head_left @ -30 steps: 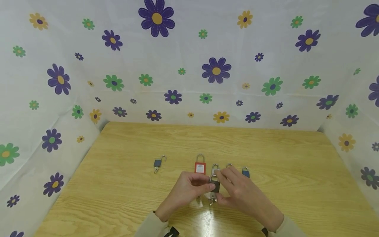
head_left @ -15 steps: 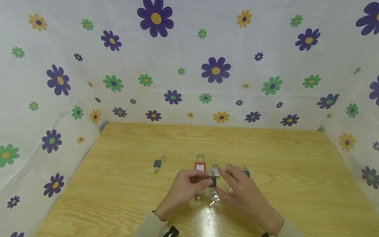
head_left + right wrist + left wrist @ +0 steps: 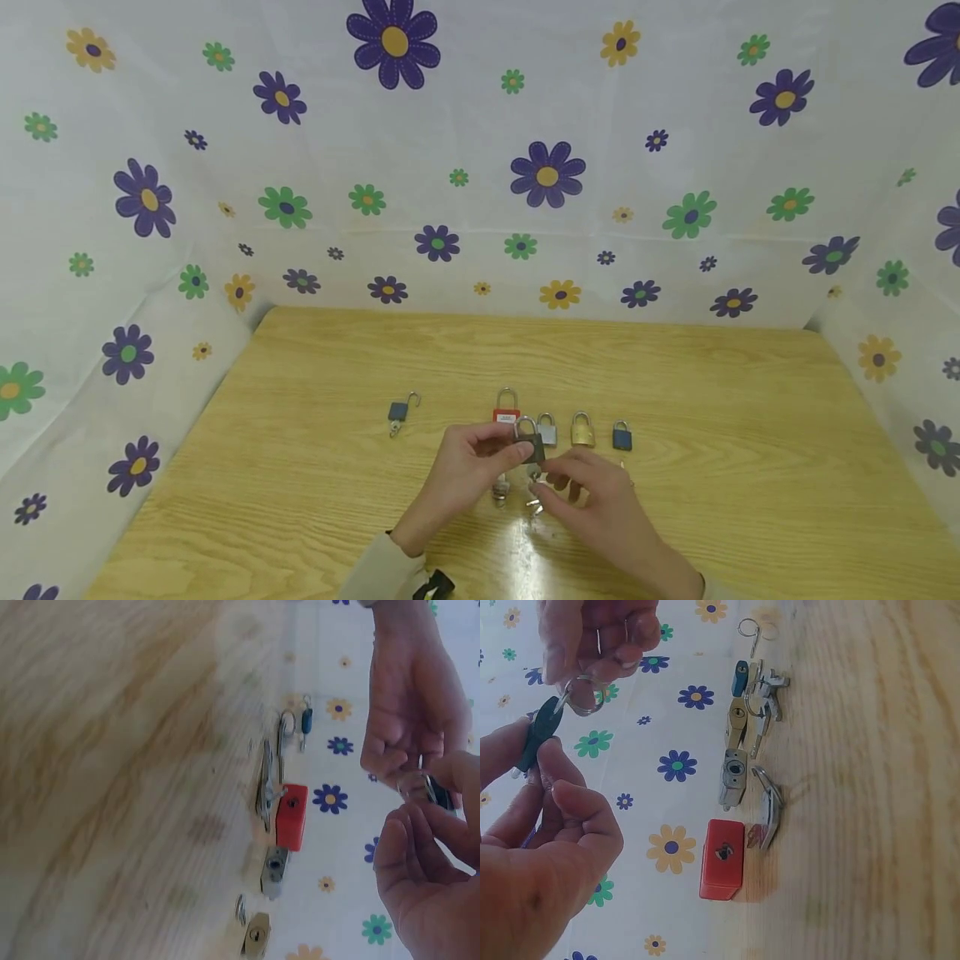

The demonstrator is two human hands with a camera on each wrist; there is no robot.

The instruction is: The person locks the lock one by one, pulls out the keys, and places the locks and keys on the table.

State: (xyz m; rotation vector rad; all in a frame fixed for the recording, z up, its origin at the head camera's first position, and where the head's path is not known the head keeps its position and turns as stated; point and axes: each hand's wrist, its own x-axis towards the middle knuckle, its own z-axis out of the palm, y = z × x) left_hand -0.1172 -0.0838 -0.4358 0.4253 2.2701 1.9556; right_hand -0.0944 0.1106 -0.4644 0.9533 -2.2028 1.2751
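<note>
A dark padlock (image 3: 528, 447) with a silver shackle is held up over the table between the thumb and fingers of my left hand (image 3: 468, 479). In the left wrist view, a key (image 3: 564, 699) with a split ring (image 3: 589, 701) stands at the underside of this padlock. My right hand (image 3: 600, 504) has its thumb and index finger on either side of the key, with the other fingers curled. The right wrist view has the ring (image 3: 412, 784) right at those fingertips, and the left hand (image 3: 412, 705) beyond, mostly covering the padlock.
Behind the hands stand a red padlock (image 3: 506, 415), a silver padlock (image 3: 547, 434), a brass padlock (image 3: 582, 434) and a blue padlock (image 3: 622, 437). A second blue padlock (image 3: 398, 412) with a swung-out shackle lies left. Loose keys (image 3: 769, 810) lie before the row. Flowered cloth (image 3: 465, 167) surrounds the table.
The left hand has drawn the dark padlock slightly up and left and tilted it. My right hand has left the padlock's shackle and come down to its key, uncovering the brass and blue padlocks.
</note>
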